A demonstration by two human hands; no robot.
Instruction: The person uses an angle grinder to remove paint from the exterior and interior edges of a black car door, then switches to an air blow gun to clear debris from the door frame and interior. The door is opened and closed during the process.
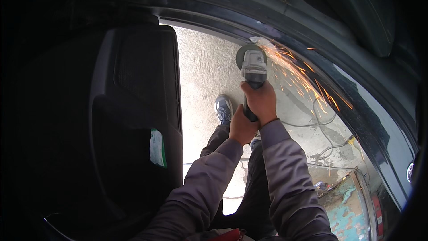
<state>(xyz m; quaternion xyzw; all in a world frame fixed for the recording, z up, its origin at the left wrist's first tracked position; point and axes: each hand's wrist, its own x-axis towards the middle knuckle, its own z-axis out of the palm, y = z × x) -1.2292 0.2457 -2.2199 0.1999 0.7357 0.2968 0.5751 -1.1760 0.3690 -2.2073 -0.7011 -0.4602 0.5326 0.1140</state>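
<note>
An angle grinder (254,69) with a grey metal head and a dark body is held out in front of me. My right hand (262,100) wraps round its body just behind the head. Lower down, my left hand (243,127) is closed round the rear of the handle. The round disc (240,56) meets the edge of a dark car door sill (285,40), at a pale bare patch (263,41). Orange sparks (294,69) stream from that contact toward the right and downward along the sill.
At the left stands an open dark car door (147,76) with a green-and-white paper in its pocket. A cable (307,125) loops over the concrete floor (200,67). At the lower right is a worn turquoise-painted board (345,207). My shoe (223,108) is below the grinder.
</note>
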